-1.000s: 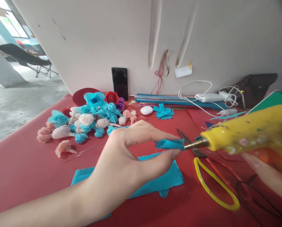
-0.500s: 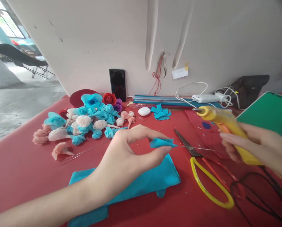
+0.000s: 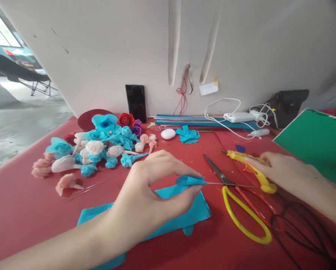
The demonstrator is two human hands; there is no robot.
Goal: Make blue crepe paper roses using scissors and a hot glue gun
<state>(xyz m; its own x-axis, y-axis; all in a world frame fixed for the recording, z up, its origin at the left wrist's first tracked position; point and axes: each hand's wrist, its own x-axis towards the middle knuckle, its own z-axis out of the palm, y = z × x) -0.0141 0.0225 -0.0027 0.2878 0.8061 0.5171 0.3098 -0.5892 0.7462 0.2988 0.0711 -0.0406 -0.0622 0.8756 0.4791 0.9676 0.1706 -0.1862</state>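
Note:
My left hand (image 3: 153,191) pinches a small rolled piece of blue crepe paper (image 3: 190,181) between thumb and fingers. A thin wire stem (image 3: 221,183) sticks out of it to the right, over the scissors. My right hand (image 3: 274,167) is closed about the body of a yellow glue gun (image 3: 265,183), which is down at the red tabletop with its nozzle pointing left. Scissors (image 3: 246,221) with yellow and red handles lie between the hands. Folded blue crepe paper (image 3: 181,210) lies beneath my left hand, partly hidden by it.
Blue, white and pink paper flowers (image 3: 94,147) are heaped at the left. Behind stand a dark phone (image 3: 136,103), a white egg-shaped object (image 3: 168,134) and blue paper strips (image 3: 188,134). A green board (image 3: 314,142) lies at the right, and a black cord (image 3: 294,240) loops at the front right.
My right hand has brought the glue gun down from the air to the tabletop. My left hand still pinches the blue paper on its wire. The view has shifted slightly.

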